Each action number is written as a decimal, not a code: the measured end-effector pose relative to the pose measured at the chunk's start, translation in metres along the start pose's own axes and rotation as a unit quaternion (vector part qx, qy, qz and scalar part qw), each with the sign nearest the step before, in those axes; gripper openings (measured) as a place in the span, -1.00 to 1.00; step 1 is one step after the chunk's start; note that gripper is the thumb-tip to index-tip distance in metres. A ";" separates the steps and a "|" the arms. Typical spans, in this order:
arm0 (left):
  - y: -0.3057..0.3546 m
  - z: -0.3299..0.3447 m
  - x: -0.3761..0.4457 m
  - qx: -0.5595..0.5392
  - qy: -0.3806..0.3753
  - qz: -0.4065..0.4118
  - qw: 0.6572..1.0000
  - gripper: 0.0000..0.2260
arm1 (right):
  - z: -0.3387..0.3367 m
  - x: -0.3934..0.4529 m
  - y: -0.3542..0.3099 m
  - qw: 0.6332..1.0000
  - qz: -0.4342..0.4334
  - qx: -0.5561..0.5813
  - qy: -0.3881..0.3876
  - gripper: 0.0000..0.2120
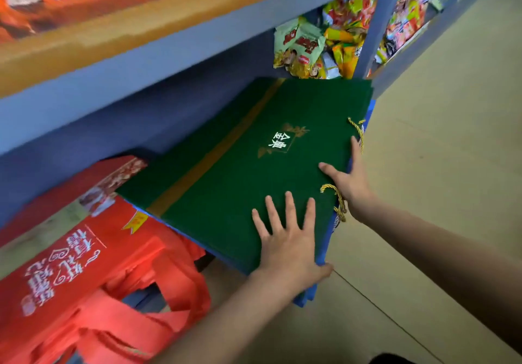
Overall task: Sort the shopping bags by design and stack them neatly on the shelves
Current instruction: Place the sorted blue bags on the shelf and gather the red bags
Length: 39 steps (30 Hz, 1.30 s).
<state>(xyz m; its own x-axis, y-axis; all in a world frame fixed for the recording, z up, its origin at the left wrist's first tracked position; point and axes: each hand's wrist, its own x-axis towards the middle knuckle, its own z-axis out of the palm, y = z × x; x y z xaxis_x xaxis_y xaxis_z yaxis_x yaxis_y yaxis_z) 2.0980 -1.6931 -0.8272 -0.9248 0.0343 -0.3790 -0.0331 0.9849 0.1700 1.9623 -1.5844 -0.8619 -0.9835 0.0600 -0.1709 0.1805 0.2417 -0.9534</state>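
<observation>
On the lower blue shelf (70,126): one green bag stack (240,166) over blue bags (306,298), red bags (93,279) beside. Two hands — left hand (288,239) flat on top, fingers spread; right hand (350,183) with straight fingers against the stack's edge by gold cord handles (339,200). Snack packets (324,42) behind, tan floor (437,166).

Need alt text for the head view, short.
Both hands press flat on a green shopping bag lying atop blue bags on a low shelf: left hand on top, right hand at its edge. Red bags lie alongside.
</observation>
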 end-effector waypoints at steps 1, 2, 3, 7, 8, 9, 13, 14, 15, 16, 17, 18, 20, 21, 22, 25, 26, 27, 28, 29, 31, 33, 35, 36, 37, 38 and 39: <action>0.005 0.001 0.001 0.009 -0.014 -0.012 1.000 -0.02 | 0.000 -0.002 0.000 1.000 -0.012 -0.002 0.005 -0.17; 0.008 0.002 0.003 0.016 -0.025 -0.023 0.999 -0.01 | 0.001 -0.002 0.000 1.000 -0.020 -0.005 0.013 -0.21; 0.010 0.001 0.006 0.023 -0.032 -0.030 0.999 0.00 | 0.004 0.001 0.001 0.999 -0.023 -0.009 0.025 -0.25; 0.012 -0.010 0.013 0.024 -0.021 -0.020 0.999 0.01 | 0.005 0.017 -0.003 0.998 -0.007 0.040 0.052 -0.31; 0.010 -0.016 0.014 0.026 -0.013 -0.012 1.000 0.00 | 0.002 0.021 -0.005 0.997 0.002 0.060 0.054 -0.29; 0.007 -0.022 0.015 0.027 -0.009 -0.005 1.000 -0.01 | -0.001 0.024 -0.005 0.995 0.012 0.078 0.056 -0.27; -0.007 -0.030 0.017 0.026 0.000 -0.005 1.000 -0.07 | -0.003 0.031 -0.001 0.989 0.044 0.109 0.089 -0.08; -0.016 -0.029 0.018 0.023 0.004 -0.017 1.000 -0.08 | 0.000 0.034 0.000 0.991 0.045 0.099 0.083 -0.04; -0.027 -0.028 0.021 0.019 0.011 -0.034 0.999 -0.09 | 0.004 0.035 -0.004 0.993 0.045 0.083 0.065 -0.01; -0.041 -0.028 0.023 0.017 0.020 -0.056 0.998 -0.10 | 0.008 0.036 -0.009 0.995 0.053 0.068 0.041 -0.01; -0.056 -0.028 0.026 0.016 0.029 -0.082 0.996 -0.12 | 0.012 0.036 -0.016 0.997 0.063 0.054 0.003 -0.02; -0.073 -0.028 0.027 0.015 0.039 -0.109 0.993 -0.14 | 0.016 0.036 -0.022 0.995 0.076 0.050 -0.043 -0.05; -0.104 -0.027 0.029 0.000 0.057 -0.155 0.986 -0.17 | 0.020 0.036 -0.034 0.987 0.090 0.057 -0.121 -0.15; -0.116 -0.025 0.030 -0.021 0.064 -0.167 0.984 -0.18 | 0.021 0.037 -0.038 0.986 0.082 0.060 -0.133 -0.21; -0.124 -0.024 0.030 -0.046 0.065 -0.169 0.982 -0.18 | 0.021 0.037 -0.041 0.987 0.074 0.059 -0.129 -0.25; -0.127 -0.018 0.031 -0.085 0.046 -0.151 0.984 -0.09 | 0.014 0.038 -0.037 0.992 0.037 -0.041 -0.117 -0.31; -0.124 -0.015 0.031 -0.080 0.041 -0.151 0.984 -0.04 | 0.010 0.037 -0.034 0.985 0.000 -0.126 -0.117 -0.28; -0.121 -0.012 0.033 -0.067 0.043 -0.156 0.985 0.00 | 0.006 0.036 -0.031 0.962 -0.054 -0.234 -0.128 -0.20; -0.119 -0.009 0.035 -0.053 0.048 -0.163 0.984 0.02 | 0.003 0.035 -0.029 0.916 -0.116 -0.352 -0.153 -0.11; -0.117 -0.007 0.036 -0.041 0.054 -0.170 0.983 0.03 | 0.001 0.034 -0.029 0.846 -0.185 -0.467 -0.181 -0.03; -0.115 -0.006 0.039 -0.031 0.056 -0.179 0.982 0.04 | 0.004 0.036 -0.034 0.690 -0.295 -0.623 -0.220 0.05; -0.115 -0.007 0.041 -0.034 0.053 -0.182 0.981 0.04 | 0.015 0.045 -0.046 0.609 -0.318 -0.688 -0.232 0.05; -0.117 -0.008 0.042 -0.043 0.052 -0.183 0.981 0.04 | 0.032 0.050 -0.056 0.564 -0.326 -0.717 -0.247 0.05; -0.117 -0.007 0.042 -0.047 0.053 -0.183 0.980 0.04 | 0.041 0.052 -0.058 0.543 -0.333 -0.726 -0.258 0.05; -0.118 -0.006 0.042 -0.052 0.053 -0.184 0.980 0.03 | 0.049 0.054 -0.059 0.525 -0.335 -0.734 -0.272 0.07; -0.118 -0.006 0.042 -0.055 0.053 -0.186 0.980 0.02 | 0.056 0.056 -0.059 0.511 -0.331 -0.740 -0.285 0.10; -0.119 -0.005 0.042 -0.057 0.055 -0.189 0.979 0.01 | 0.061 0.059 -0.060 0.502 -0.329 -0.743 -0.295 0.13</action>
<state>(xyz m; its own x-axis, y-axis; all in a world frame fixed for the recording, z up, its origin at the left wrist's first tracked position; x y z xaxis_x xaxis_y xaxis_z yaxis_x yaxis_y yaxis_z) 2.0607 -1.8095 -0.8585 -0.8737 -0.3527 -0.3349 -0.4161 0.8986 0.1391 1.8922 -1.6545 -0.8296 -0.5919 -0.6985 -0.4022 -0.8059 0.5025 0.3132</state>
